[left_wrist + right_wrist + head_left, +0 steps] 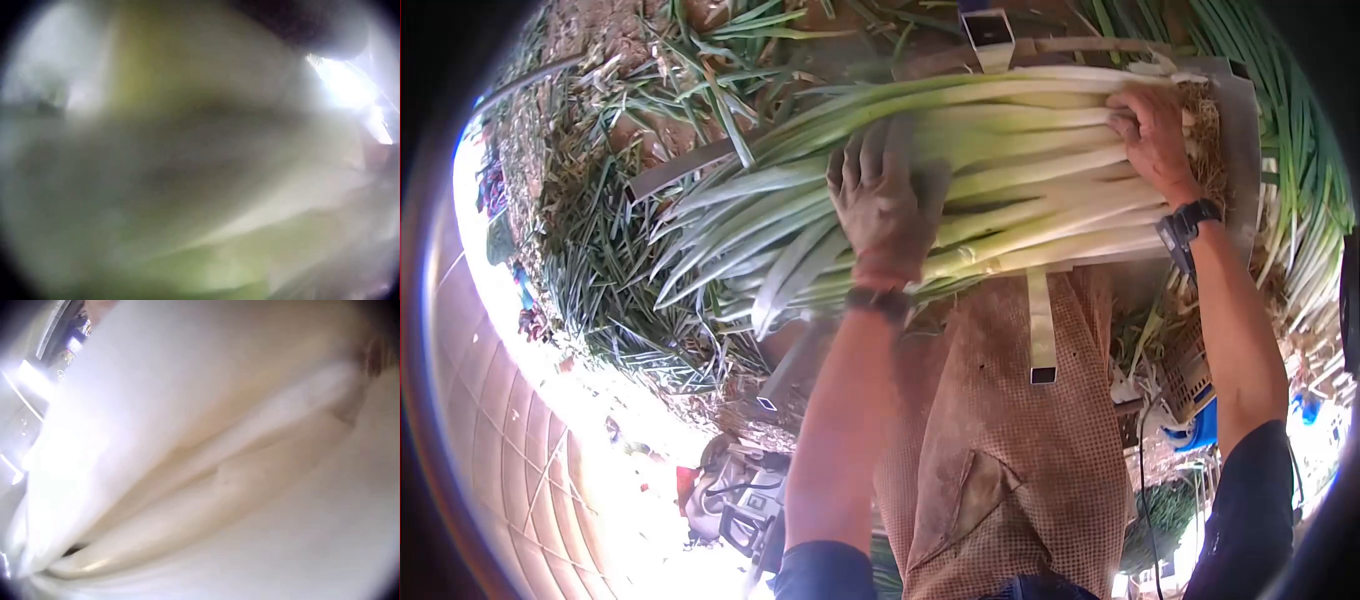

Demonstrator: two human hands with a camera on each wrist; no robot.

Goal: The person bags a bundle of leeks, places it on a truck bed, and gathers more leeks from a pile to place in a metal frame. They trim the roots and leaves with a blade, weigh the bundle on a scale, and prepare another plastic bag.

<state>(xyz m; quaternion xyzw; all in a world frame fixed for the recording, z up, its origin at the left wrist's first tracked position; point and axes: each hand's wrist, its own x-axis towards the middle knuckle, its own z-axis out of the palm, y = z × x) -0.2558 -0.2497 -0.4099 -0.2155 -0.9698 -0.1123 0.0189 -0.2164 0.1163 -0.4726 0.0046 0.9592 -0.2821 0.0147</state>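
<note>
A wide bundle of long green-and-white leek-like stalks point(1020, 160) lies across a metal stand in the head view, roots at the right and leaves fanning left. The gloved left hand point(880, 195) rests on the green part with its fingers extended and slightly blurred. Near the root end, the bare right hand point(1155, 135) lies on the white stems, its fingers bent; whether they grip a stalk cannot be told. Blurred pale green stalks point(250, 219) fill the left wrist view. Close white stems point(250, 481) fill the right wrist view, with no fingers clearly visible.
Metal bars point(685, 168) of the stand stick out at the left and below the bundle. Cut leaves point(620, 270) cover the ground at the left. More long stalks point(1290, 120) lie at the far right, and a blue container point(1197, 428) is at the lower right.
</note>
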